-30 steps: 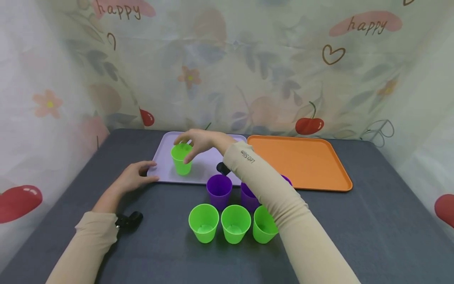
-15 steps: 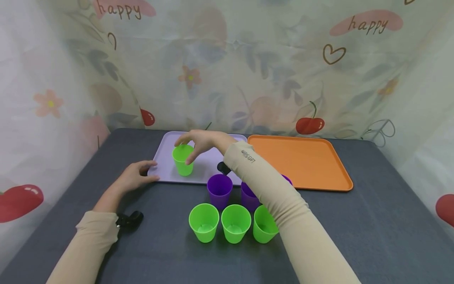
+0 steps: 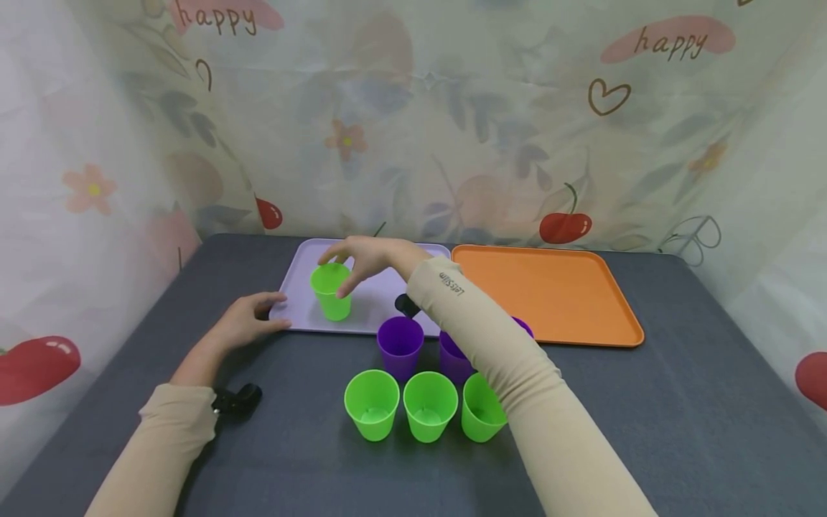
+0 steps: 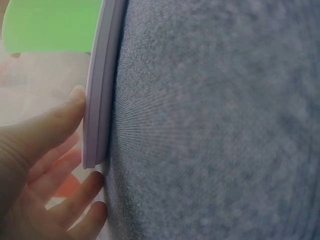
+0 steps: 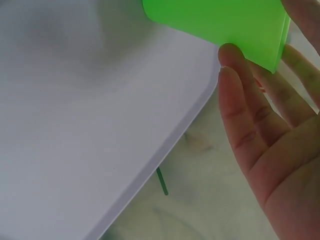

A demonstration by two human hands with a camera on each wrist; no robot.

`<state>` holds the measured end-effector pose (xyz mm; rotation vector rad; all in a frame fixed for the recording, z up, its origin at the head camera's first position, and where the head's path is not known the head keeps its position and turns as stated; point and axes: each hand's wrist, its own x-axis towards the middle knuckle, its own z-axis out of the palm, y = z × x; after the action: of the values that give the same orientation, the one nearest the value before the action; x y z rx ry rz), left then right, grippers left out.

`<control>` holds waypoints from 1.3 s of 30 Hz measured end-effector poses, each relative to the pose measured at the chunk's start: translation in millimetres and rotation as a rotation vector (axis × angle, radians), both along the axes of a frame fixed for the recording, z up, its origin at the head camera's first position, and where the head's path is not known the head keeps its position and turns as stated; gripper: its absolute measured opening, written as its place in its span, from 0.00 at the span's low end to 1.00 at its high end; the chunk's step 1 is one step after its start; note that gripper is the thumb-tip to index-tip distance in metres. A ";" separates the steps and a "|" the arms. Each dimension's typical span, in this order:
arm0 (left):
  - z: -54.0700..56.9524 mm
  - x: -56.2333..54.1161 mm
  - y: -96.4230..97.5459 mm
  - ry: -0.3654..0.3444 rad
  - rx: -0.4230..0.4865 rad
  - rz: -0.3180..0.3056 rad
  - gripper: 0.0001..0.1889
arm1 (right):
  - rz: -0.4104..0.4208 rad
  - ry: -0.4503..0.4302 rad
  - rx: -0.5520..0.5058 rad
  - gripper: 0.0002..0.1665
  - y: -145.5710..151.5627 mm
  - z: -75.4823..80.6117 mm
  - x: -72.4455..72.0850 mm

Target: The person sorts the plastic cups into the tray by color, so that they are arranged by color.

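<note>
My right hand (image 3: 368,257) holds a green cup (image 3: 332,294) by its upper part, thumb on the near side and fingers at the far side of the rim. The cup leans slightly over the left part of the lilac tray (image 3: 375,316); the right wrist view shows its green side (image 5: 215,20) between thumb and fingers. At the tray's near left corner rests my left hand (image 3: 242,321), fingers relaxed. Its thumb (image 4: 62,117) touches the tray's rim (image 4: 100,100) in the left wrist view, while the other fingers lie around the corner.
Three green cups (image 3: 372,406) stand in a front row. Behind them are purple cups (image 3: 400,348), partly hidden by my right sleeve (image 3: 491,345). An orange tray (image 3: 549,294) lies right of the lilac one. A patterned curtain (image 3: 413,122) hangs behind the dark table (image 3: 665,409).
The green cup shifts a little right, then back left, and its rim now tips slightly leftward in my right hand. My left hand stays at the tray corner.
</note>
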<state>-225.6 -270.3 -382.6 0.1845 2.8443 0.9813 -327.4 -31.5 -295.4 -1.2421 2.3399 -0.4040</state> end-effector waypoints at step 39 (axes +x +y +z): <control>-0.3 1.5 2.9 -0.007 -0.004 -0.004 0.32 | -0.011 -0.048 -0.306 0.25 117.8 57.3 56.5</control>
<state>-224.1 -267.4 -382.9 0.1853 2.8380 0.9739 -270.9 86.3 -238.1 -1.3368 2.3054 -0.8111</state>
